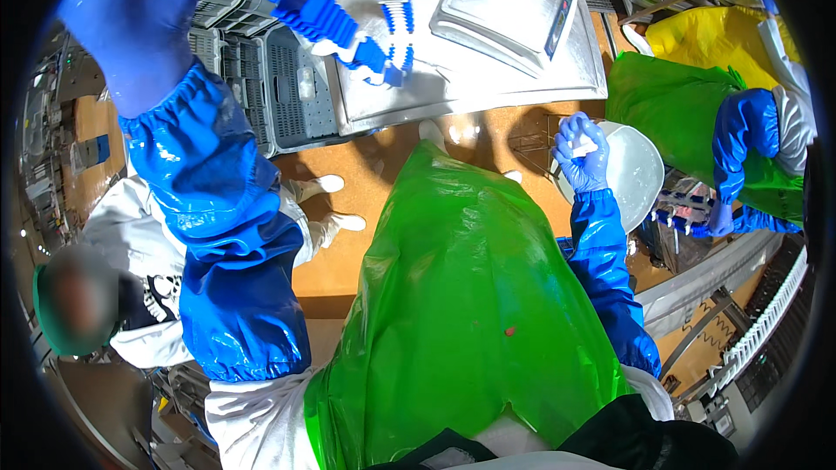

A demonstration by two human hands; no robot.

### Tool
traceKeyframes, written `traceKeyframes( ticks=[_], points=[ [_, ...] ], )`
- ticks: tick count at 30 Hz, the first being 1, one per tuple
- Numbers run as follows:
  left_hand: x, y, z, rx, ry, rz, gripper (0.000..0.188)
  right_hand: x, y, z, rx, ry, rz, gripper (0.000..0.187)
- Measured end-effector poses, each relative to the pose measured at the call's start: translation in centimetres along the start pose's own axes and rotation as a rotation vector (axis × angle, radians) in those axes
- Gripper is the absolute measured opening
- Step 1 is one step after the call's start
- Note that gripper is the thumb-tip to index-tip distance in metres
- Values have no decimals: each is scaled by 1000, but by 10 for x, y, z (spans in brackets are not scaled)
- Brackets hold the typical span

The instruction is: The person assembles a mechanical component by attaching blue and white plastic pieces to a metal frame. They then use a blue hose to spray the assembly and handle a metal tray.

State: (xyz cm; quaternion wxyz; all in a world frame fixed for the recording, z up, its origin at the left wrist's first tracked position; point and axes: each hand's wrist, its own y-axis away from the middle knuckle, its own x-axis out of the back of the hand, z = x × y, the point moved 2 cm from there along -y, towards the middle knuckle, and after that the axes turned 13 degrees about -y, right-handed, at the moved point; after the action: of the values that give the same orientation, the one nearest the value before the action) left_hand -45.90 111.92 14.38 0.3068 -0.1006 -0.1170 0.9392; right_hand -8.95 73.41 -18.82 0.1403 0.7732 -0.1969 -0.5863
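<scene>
In the head view, your left hand (131, 22), in a blue glove, is raised at the upper left edge, beside a strip of blue and white pieces (326, 19); its fingers are largely cut off by the rim, so whether that grip is closed on the strip cannot be told. The strip runs down from beside the hand, bends in front of the metal bench (392, 109) and rises again to the upper edge; contact with the bench cannot be confirmed. Your right hand (583, 152), also gloved, has its fingers curled around a small white piece (582, 146), a narrow, closed grip, just beside the left rim of a whitish bucket (640, 174). A platform scale (509, 0) stands on the bench, and grey crates (300, 113) stand to its left. Your green apron (470, 296) carries a small reddish spot. At left is a person in a white coat (131, 226) and a green cap (65, 296). At right, a co-worker's gloved hand (721, 218) is at a second blue and white strip (684, 209). A yellow garment (705, 43) shows at upper right.
</scene>
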Motion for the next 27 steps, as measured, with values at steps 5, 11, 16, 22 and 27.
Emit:
traceKeyframes(
  ticks=[5, 11, 16, 22, 27],
  points=[
    [-64, 0, -30, 6, 281, 209, 31, -50, -15, 24, -11, 513, 146, 23],
    [-33, -5, -28, -7, 66, -155, 50, -77, -82, 90, 266, 1588, 14, 30],
    [-76, -20, -34, -22, -447, 521, 48, -69, -151, 129, 408, 2029, -7, 22],
    [-38, -24, -50, 44, 114, -161, 44, -64, -173, 150, 347, 2123, 26, 16],
    [-44, -30, -75, 128, 32, 170, 41, -51, -188, 160, 252, 2261, 41, 17]
  ],
)
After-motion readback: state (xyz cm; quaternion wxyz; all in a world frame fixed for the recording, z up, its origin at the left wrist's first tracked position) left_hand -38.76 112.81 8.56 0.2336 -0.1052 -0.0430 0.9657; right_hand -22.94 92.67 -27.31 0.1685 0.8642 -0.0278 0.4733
